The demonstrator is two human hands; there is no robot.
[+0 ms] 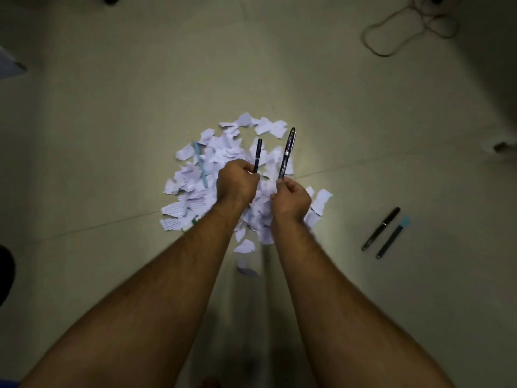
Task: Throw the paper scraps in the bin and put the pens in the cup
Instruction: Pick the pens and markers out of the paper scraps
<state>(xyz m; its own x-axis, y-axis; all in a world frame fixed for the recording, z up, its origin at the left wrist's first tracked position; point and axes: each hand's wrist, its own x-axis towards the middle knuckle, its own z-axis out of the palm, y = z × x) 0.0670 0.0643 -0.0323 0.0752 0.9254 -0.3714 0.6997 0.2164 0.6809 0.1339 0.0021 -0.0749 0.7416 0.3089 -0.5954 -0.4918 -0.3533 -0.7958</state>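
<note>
A heap of torn white paper scraps (221,152) lies on the pale floor in the middle of the view. Above the heap, my left hand (237,182) grips a dark pen (257,155) that points away from me. My right hand (291,201) holds a second dark pen (287,152) with a silver clip, also pointing away. A light blue pen (200,163) lies on the scraps at the left of the heap. To the right on the bare floor lie a black pen (381,228) and a teal-capped pen (393,237) side by side. No bin or cup shows.
A looped cord (391,32) lies on the floor at the top right. A dark object (5,273) sits at the left edge and a pale sheet (9,63) at the upper left. A small grey item (502,147) rests at the right edge.
</note>
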